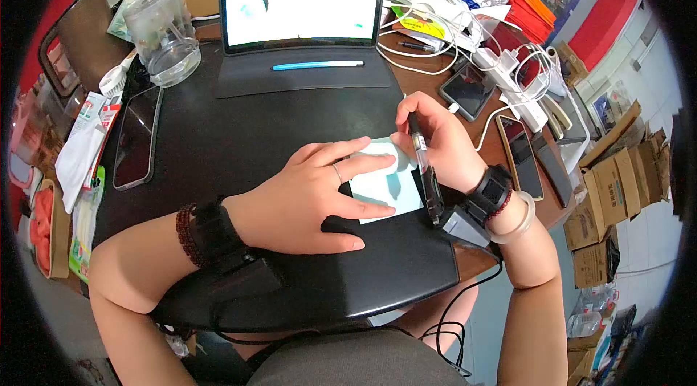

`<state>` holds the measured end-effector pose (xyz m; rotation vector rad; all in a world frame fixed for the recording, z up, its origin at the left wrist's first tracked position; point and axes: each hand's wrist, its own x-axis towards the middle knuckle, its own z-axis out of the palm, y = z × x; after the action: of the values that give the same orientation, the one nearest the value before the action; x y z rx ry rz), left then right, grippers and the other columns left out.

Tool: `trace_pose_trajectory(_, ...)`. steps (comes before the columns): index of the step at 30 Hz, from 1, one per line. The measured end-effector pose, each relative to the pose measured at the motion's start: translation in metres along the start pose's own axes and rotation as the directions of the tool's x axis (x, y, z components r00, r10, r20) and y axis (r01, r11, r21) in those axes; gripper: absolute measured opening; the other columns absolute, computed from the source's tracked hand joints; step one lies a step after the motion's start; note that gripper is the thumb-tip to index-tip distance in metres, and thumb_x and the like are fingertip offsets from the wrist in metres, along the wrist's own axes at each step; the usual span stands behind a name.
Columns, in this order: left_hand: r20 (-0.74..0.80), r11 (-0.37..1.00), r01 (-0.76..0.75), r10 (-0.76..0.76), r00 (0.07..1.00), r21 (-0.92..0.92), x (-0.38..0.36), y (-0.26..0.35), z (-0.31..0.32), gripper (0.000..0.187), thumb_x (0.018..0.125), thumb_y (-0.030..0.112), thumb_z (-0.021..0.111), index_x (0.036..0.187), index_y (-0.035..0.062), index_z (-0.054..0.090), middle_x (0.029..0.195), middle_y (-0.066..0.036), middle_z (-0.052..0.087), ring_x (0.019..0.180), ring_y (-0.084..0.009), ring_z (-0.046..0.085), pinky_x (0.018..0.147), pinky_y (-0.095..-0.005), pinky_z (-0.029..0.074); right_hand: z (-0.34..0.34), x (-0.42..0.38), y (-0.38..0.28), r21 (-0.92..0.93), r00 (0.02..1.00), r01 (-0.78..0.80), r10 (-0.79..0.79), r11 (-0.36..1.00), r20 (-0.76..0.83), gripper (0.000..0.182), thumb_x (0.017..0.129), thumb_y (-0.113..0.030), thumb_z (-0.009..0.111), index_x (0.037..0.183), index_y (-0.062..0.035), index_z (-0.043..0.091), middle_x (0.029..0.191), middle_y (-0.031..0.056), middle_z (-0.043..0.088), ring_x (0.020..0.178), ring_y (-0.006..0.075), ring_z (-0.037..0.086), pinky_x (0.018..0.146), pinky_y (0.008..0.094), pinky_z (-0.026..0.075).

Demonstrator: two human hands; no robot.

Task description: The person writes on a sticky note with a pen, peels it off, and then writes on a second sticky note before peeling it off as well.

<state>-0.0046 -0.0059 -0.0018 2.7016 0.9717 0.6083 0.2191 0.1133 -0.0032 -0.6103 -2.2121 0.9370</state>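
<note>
At nine o'clock from the pale blue paper (393, 184), a smartphone (138, 137) is laid on the tabletop (261, 128). At eleven o'clock, a lit tablet (303, 1) is propped. The left hand (311, 193) is spread flat, empty, its fingertips rested on the paper. At two o'clock, a black pen (429, 183) is grasped by the right hand (450, 145). At three, a gold-edged phone (521, 153) is placed.
</note>
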Motion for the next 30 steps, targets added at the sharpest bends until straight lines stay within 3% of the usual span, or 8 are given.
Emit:
trace_pose_trajectory(5, 0.006, 0.999, 0.028, -0.028, 1.0, -0.018, -0.002, 0.0, 0.0, 0.045, 0.077, 0.033, 0.073, 0.121, 0.0294, 0.065, 0.15, -0.009, 0.036, 0.137, -0.0381, 0.03, 0.105, -0.0528, 0.029, 0.0, -0.002, -0.006, 0.022, 0.997, -0.074, 0.074, 0.997, 0.011, 0.021, 0.082, -0.001, 0.066, 0.096, -0.0076, 0.052, 0.081, -0.0008, 0.053, 0.075, 0.0075, 0.052, 0.065, 0.0238, 0.043)
trace_pose_trajectory(7, -0.001, 0.999, 0.039, -0.039, 0.999, -0.025, -0.003, 0.001, 0.0, 0.046, 0.077, 0.032, 0.073, 0.121, 0.029, 0.065, 0.15, -0.009, 0.036, 0.137, -0.0382, 0.03, 0.105, -0.0527, 0.029, -0.003, -0.004, -0.008, -0.076, 0.992, 0.123, -0.125, 0.989, -0.024, 0.022, 0.082, -0.001, 0.066, 0.097, -0.007, 0.052, 0.086, 0.0008, 0.056, 0.076, 0.0103, 0.056, 0.069, 0.0253, 0.045)
trace_pose_trajectory(12, -0.019, 0.998, 0.041, -0.042, 0.999, -0.052, -0.002, 0.0, 0.001, 0.049, 0.076, 0.03, 0.074, 0.123, 0.0278, 0.063, 0.149, -0.009, 0.036, 0.137, -0.0386, 0.03, 0.106, -0.0523, 0.029, -0.003, -0.001, -0.004, -0.001, 0.977, 0.178, -0.177, 0.984, 0.118, 0.018, 0.087, -0.006, 0.063, 0.099, -0.0054, 0.051, 0.099, 0.0081, 0.061, 0.102, 0.0197, 0.061, 0.088, 0.0322, 0.046)
trace_pose_trajectory(15, -0.022, 0.997, 0.053, -0.054, 0.998, -0.05, -0.001, 0.001, 0.001, 0.05, 0.075, 0.03, 0.074, 0.124, 0.027, 0.063, 0.149, -0.009, 0.037, 0.137, -0.0385, 0.03, 0.107, -0.0515, 0.029, -0.003, -0.002, -0.008, 0.042, 0.987, 0.043, -0.049, 0.998, 0.154, 0.017, 0.089, -0.009, 0.063, 0.098, -0.0049, 0.05, 0.099, 0.0086, 0.062, 0.1, 0.0205, 0.061, 0.088, 0.0324, 0.046)
trace_pose_trajectory(20, 0.003, 0.998, 0.025, -0.025, 1.0, -0.063, 0.0, 0.0, -0.003, 0.049, 0.076, 0.034, 0.073, 0.123, 0.0274, 0.064, 0.147, -0.009, 0.039, 0.137, -0.0377, 0.03, 0.107, -0.0501, 0.026, -0.006, -0.005, -0.01, 0.061, 0.977, -0.048, 0.034, 0.997, 0.212, 0.019, 0.089, -0.014, 0.066, 0.095, -0.0053, 0.051, 0.083, 0.0033, 0.053, 0.075, 0.0123, 0.049, 0.069, 0.029, 0.042)
trace_pose_trajectory(23, 0.035, 0.995, -0.016, 0.02, 0.999, -0.098, -0.001, -0.001, -0.005, 0.047, 0.076, 0.037, 0.072, 0.122, 0.0284, 0.065, 0.146, -0.009, 0.04, 0.137, -0.037, 0.029, 0.107, -0.0502, 0.026, -0.008, -0.005, -0.005, 0.129, 0.968, 0.048, -0.078, 0.99, 0.239, 0.02, 0.088, -0.015, 0.067, 0.095, -0.0059, 0.051, 0.081, 0.0014, 0.053, 0.077, 0.0112, 0.051, 0.07, 0.0276, 0.043)
trace_pose_trajectory(26, 0.059, 0.993, -0.024, 0.031, 0.998, -0.114, -0.001, -0.001, -0.007, 0.045, 0.076, 0.038, 0.072, 0.12, 0.03, 0.066, 0.148, -0.009, 0.038, 0.137, -0.0372, 0.029, 0.106, -0.0518, 0.026, -0.006, -0.005, -0.004, 0.219, 0.969, 0.025, -0.077, 0.976, 0.234, 0.021, 0.087, -0.016, 0.068, 0.096, -0.0063, 0.051, 0.081, 0.0009, 0.055, 0.078, 0.0108, 0.053, 0.072, 0.0268, 0.044)
trace_pose_trajectory(30, 0.066, 0.998, -0.015, 0.019, 0.998, -0.055, -0.002, -0.001, -0.005, 0.044, 0.076, 0.038, 0.073, 0.119, 0.0317, 0.066, 0.15, -0.009, 0.035, 0.137, -0.0379, 0.028, 0.105, -0.0538, 0.026, -0.005, -0.007, -0.007, 0.135, 0.979, -0.027, -0.001, 0.99, 0.203, 0.021, 0.088, -0.017, 0.068, 0.096, -0.0064, 0.052, 0.085, 0.0025, 0.058, 0.08, 0.0112, 0.054, 0.074, 0.027, 0.045)
